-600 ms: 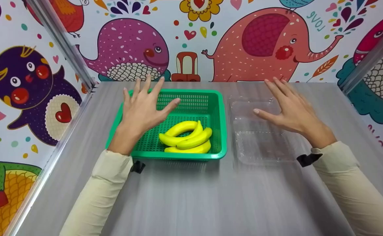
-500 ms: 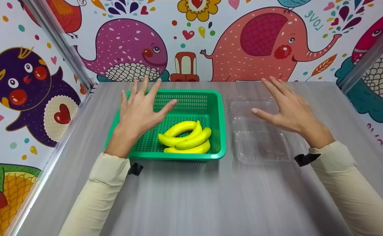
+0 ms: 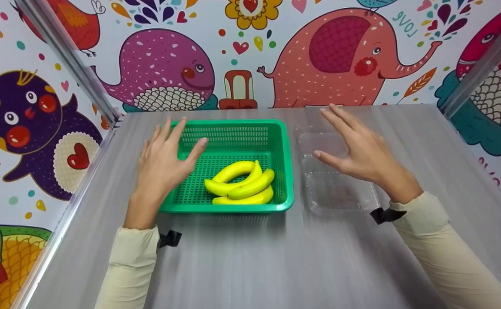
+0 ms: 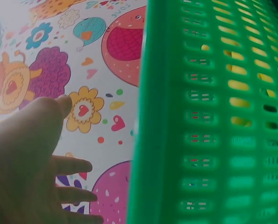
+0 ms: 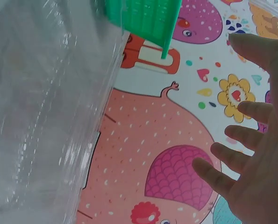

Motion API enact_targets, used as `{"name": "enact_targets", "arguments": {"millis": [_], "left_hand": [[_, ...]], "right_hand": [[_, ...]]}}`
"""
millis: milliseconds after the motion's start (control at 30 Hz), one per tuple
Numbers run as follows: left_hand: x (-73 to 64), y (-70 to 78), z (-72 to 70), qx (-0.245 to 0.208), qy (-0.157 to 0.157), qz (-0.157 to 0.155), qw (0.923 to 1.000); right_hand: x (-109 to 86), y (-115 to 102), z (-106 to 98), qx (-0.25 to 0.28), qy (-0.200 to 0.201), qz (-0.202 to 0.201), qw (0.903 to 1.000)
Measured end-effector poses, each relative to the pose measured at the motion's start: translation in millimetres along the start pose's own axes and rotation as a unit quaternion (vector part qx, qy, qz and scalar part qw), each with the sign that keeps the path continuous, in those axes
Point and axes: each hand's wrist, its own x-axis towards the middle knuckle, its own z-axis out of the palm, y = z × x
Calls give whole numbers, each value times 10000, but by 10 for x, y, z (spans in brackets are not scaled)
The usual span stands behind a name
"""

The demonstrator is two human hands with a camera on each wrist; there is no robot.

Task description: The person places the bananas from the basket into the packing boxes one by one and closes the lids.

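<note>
My left hand [image 3: 160, 165] hovers over the left side of a green plastic basket [image 3: 289, 171], fingers spread and holding nothing. Several yellow bananas [image 3: 250, 184] lie in the basket towards its front right. To the right of the basket stands a clear plastic container [image 3: 314, 193], see-through down to the table. Over its right part is my right hand [image 3: 364, 156], with straight fingers and the thumb held apart. In the left wrist view, the left hand [image 4: 31, 158] is level with the basket's rim. The right wrist view has the right hand [image 5: 255, 140] apart from the container [image 5: 45, 116].
Everything stands on a grey wood-grain table [image 3: 250, 266]. A wall printed with cartoon animals [image 3: 246, 56] rises along the back, and a similar one stands at the left. Metal posts [image 3: 78, 64] mark the corners. A black strap piece [image 3: 171, 239] sits at the left cuff.
My left hand has drawn back and to the left, showing more of the basket. The right hand has shifted a little left. The basket and bananas stay put while the view tilts slightly.
</note>
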Motion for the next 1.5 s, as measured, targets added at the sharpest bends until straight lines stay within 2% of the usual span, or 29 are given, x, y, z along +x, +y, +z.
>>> {"name": "enact_targets", "arguments": {"millis": [167, 333, 533, 767, 967, 1100, 1200, 1333, 1500], "left_hand": [[-54, -151, 20, -238, 250, -43, 9994], [-77, -260, 59, -383, 332, -142, 9986], [-78, -372, 82, -427, 416, -206, 9980], [-44, -502, 82, -497, 576, -455, 9961], [1, -620, 144, -672, 1022, -469, 9914], [-2, -686, 160, -808, 1361, -413, 9865], [-7, -717, 149, -842, 1505, -345, 9844], [-7, -737, 111, -890, 1535, -268, 9838], [-16, -760, 59, -1060, 1419, -323, 9837]], "right_hand": [[-21, -141, 65, -4, 18, -255, 9997], [-12, -273, 127, 20, -59, -525, 9986], [-12, -397, 219, 110, -169, -613, 9979], [20, -522, 331, 252, -304, -740, 9965], [51, -643, 453, 255, -514, -698, 9959], [82, -715, 546, 317, -583, -816, 9945], [109, -756, 606, 354, -619, -905, 9933], [139, -797, 656, 358, -701, -944, 9924], [174, -850, 691, 318, -799, -1028, 9910]]}}
